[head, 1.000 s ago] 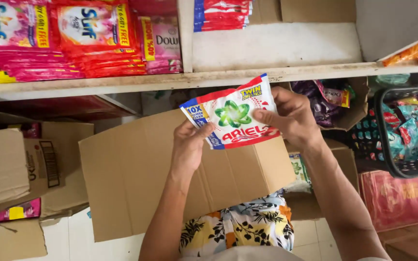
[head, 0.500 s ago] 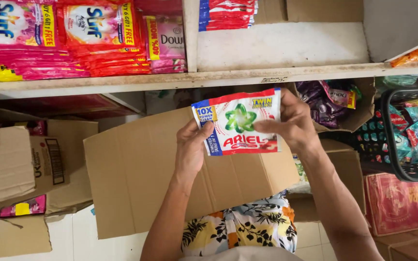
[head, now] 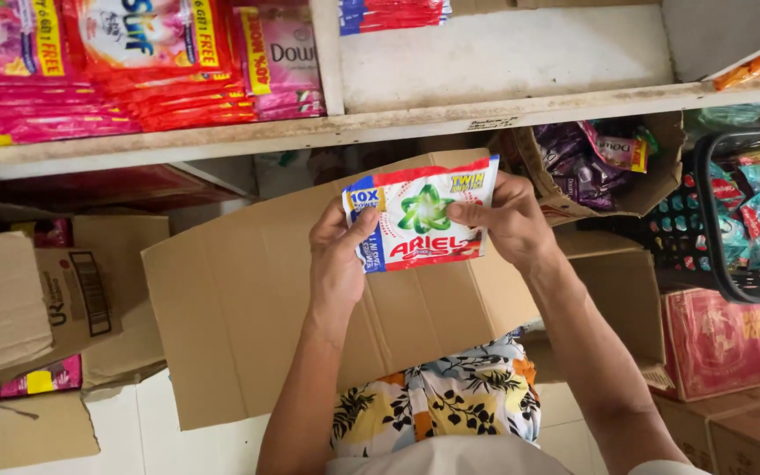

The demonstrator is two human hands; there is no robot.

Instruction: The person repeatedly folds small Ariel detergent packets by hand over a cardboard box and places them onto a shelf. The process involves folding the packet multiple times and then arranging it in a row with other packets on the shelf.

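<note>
A white, red and blue detergent sachet [head: 420, 215] with a green swirl is held up in front of me by both hands. My left hand [head: 338, 259] pinches its left edge with the thumb on the front. My right hand [head: 507, 218] grips its right side, fingers laid across the face. Behind the sachet stands a large cardboard box [head: 248, 325] with its flap open toward me, resting over my lap in floral shorts [head: 442, 405].
A wooden shelf [head: 415, 119] above carries stacks of pink and red sachet packs [head: 134, 62]. A box of purple sachets [head: 591, 163] and a black basket [head: 754, 211] of teal packets sit right. More cardboard boxes [head: 19, 299] lie left, red cartons [head: 732, 339] lower right.
The sachet has turned from a tilt to nearly level and dropped slightly. My right hand's fingers moved further onto its face.
</note>
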